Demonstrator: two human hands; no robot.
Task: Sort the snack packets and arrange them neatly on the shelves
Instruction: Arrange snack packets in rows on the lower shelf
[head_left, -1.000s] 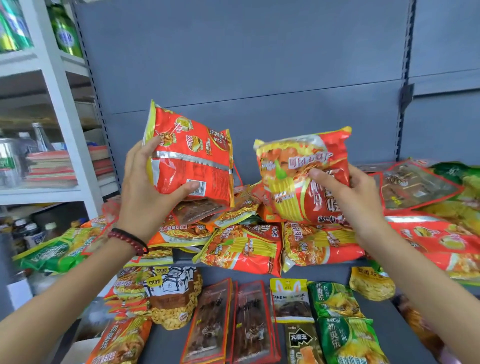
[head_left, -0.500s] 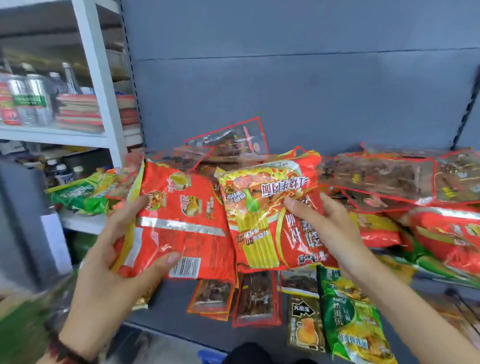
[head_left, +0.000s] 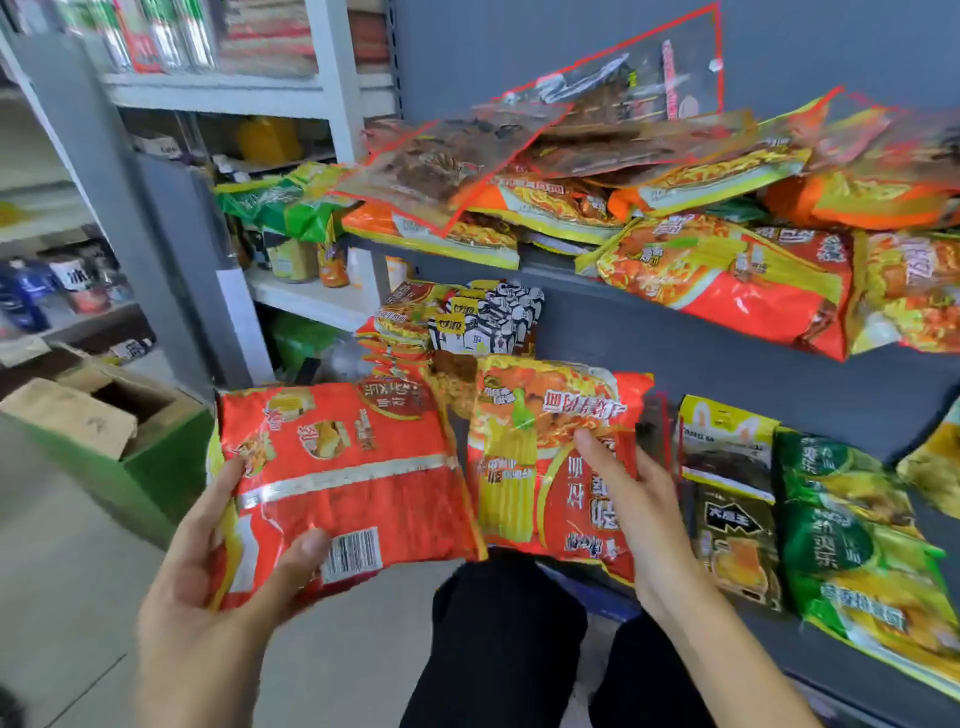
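I have the left hand (head_left: 208, 587) curled on a red crinkled foil snack packet with a silver band and a white barcode (head_left: 353, 478), thumb pressed on its face beside the barcode and fingers wrapped behind its left edge. The right hand (head_left: 644, 509) grips a red-and-yellow noodle-print snack packet (head_left: 540, 467) by its right side, thumb on the front and fingers hidden behind. Both packets are held low in front of me, side by side with their inner edges touching, just off the front of the grey lower shelf (head_left: 769, 636) and above my black trousers (head_left: 509, 634). On that shelf, just right of the right hand, lie a dark packet with a yellow top (head_left: 727, 457) and green-and-yellow packets (head_left: 852, 545). The grey upper shelf (head_left: 649, 332) carries a loose heap of orange and yellow noodle packets (head_left: 727, 270) with clear red-edged packets of brown snacks (head_left: 441, 161) on top. To the left stand a white rack of bottles (head_left: 332, 104) and an open cardboard box (head_left: 78, 410) on the floor.
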